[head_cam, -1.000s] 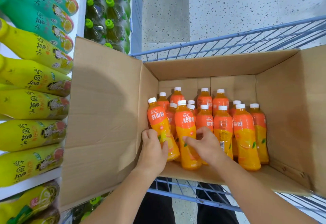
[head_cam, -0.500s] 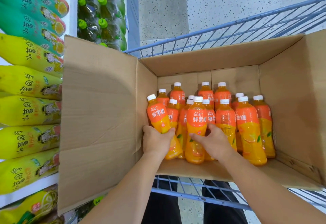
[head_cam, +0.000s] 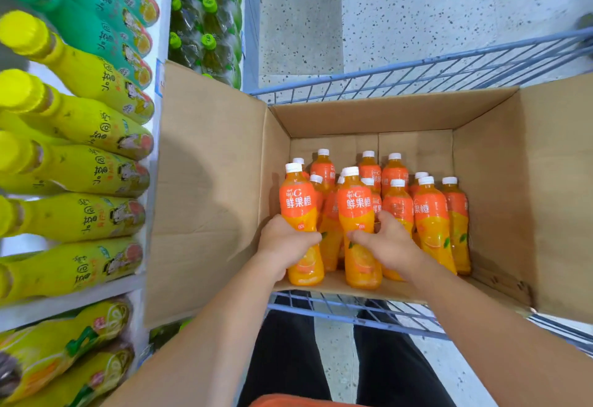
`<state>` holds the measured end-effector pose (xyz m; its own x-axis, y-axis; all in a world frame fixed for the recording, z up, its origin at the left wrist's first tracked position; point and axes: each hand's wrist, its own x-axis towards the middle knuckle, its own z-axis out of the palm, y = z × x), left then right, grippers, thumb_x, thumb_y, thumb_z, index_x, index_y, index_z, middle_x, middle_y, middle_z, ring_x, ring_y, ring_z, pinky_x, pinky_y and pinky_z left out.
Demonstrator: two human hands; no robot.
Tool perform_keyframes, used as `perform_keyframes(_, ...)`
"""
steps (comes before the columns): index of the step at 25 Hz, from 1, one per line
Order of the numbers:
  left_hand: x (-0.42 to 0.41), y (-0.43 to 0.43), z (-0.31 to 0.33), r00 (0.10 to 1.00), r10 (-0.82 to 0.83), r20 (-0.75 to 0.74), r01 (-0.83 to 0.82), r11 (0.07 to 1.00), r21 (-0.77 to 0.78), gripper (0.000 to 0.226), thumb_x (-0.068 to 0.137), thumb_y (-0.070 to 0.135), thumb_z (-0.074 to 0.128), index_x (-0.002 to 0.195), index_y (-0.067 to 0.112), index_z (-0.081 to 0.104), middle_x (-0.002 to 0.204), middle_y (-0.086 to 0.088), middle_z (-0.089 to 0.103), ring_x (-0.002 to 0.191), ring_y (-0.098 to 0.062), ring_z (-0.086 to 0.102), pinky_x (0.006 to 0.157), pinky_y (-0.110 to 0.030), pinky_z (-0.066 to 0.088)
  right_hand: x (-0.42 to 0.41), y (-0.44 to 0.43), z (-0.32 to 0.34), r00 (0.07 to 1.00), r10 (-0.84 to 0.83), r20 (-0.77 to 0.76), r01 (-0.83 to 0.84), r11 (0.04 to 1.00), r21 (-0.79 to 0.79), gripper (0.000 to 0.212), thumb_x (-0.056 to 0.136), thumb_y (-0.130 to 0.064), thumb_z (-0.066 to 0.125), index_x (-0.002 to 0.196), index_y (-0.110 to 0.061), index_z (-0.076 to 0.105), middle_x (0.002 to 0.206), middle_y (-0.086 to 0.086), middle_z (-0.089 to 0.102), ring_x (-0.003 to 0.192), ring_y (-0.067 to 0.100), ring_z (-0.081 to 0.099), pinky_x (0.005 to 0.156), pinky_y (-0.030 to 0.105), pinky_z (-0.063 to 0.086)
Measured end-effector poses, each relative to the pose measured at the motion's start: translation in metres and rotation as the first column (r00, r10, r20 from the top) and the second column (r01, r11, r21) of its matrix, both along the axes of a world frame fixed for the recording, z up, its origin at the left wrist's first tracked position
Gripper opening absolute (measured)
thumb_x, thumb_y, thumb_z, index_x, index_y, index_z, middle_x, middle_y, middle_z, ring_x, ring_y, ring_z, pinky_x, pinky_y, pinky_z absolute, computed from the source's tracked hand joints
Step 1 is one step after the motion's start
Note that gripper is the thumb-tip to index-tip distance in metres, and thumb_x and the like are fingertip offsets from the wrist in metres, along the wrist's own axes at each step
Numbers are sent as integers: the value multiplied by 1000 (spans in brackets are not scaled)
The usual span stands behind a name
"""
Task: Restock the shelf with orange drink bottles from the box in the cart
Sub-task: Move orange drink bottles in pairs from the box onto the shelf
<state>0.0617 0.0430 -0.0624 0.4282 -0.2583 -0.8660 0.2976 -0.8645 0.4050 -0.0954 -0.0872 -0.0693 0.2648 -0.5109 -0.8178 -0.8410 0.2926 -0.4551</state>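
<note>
An open cardboard box (head_cam: 529, 188) sits in a blue wire cart (head_cam: 449, 76). Several orange drink bottles (head_cam: 430, 223) with white caps stand inside it. My left hand (head_cam: 285, 246) is wrapped around the waist of the leftmost orange bottle (head_cam: 298, 204), which is raised a little above the others. My right hand (head_cam: 388, 243) grips a second orange bottle (head_cam: 356, 211) near the box's front, also raised. The shelf (head_cam: 67, 304) stands at the left.
The shelf holds rows of yellow bottles (head_cam: 80, 166) and green bottles (head_cam: 106, 12) lying cap-outward. Green-capped bottles (head_cam: 205, 21) are stacked beyond the box's left flap (head_cam: 205, 188). Speckled floor lies beyond the cart. My dark trouser legs show below the cart.
Both hands closed around a bottle each and have lifted them upward and toward me out of the group. The view has shifted slightly.
</note>
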Motion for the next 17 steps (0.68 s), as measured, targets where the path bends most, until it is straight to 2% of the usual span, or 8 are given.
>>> perform_keyframes(2,2,7,24,1000,-7,-6,7,1000,-18,41,66,27,86,103,22,70,96,-2,72,88,-20,70,77,-38,58,3,0,27,999,35,12,-35,999,-34,58,75,-40,81,123,-21,53,109,1,68,97,21,67,87,44,57)
perform_keyframes(6,6,22,72,1000,0,0,0,998,-64,43,60,30,82,100,20,72,94,-4,74,86,-24,72,83,-44,60,8,2,85,997,46,66,-37,991,-127,56,75,-41,80,121,-18,57,107,1,69,93,17,67,69,32,54)
perform_keyframes(10,13,35,122,998,-20,57,28,988,-150,34,58,31,80,90,21,75,89,-3,76,85,-23,72,85,-45,60,9,3,139,990,-4,139,24,989,-144,50,80,-38,77,121,-22,55,109,1,68,93,17,67,71,34,56)
perform_keyframes(14,23,44,179,982,-38,187,82,968,-236,15,59,26,78,71,17,71,75,-3,76,78,-24,73,82,-45,61,14,5,193,964,25,264,36,974,-224,30,84,-34,74,104,-25,54,101,0,66,82,13,66,60,29,52)
perform_keyframes(17,21,47,222,954,8,299,79,958,-276,14,60,23,77,70,16,68,72,-7,73,71,-23,70,73,-38,58,20,6,224,941,90,327,13,954,-300,31,78,-40,76,96,-28,54,98,-1,67,85,17,67,74,40,58)
